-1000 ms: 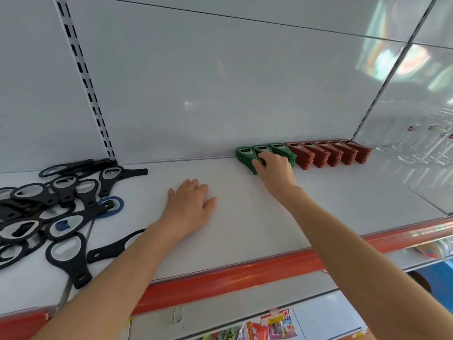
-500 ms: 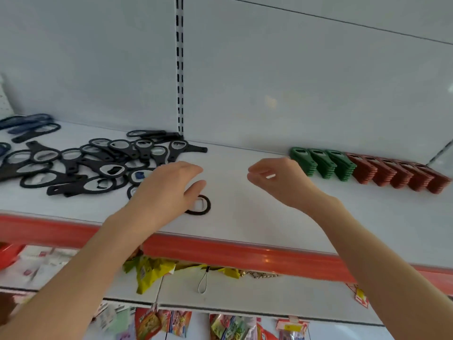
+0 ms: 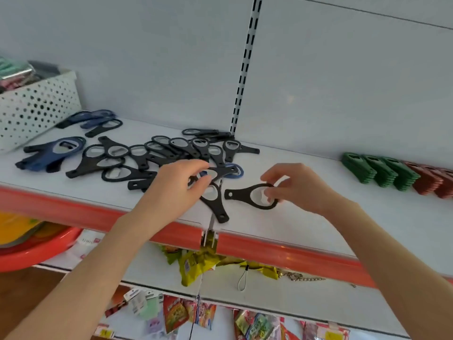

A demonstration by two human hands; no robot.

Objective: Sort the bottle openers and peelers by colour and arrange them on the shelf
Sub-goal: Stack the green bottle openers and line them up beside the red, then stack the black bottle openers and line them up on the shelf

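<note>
Head view: you're sorting out black ones from the pile (image 3: pixel 152 153), right hand (image 3: pixel 295 186) pinching an opener (image 3: pixel 241 193) by its ring, left hand (image 3: pixel 175 190) pinching a second opener (image 3: pixel 217 207); next, lift both clear and stack them.

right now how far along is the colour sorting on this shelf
Done: the green ridged plastic stacks and red-brown ridged plastic stacks stand in a tidy row at the right. In hand: the right hand pinches a black keyhole-shaped bottle opener; the left hand reaches for another at the pile's edge. Left: the jumbled black opener pile and loose blue bottle openers beside it.
</note>
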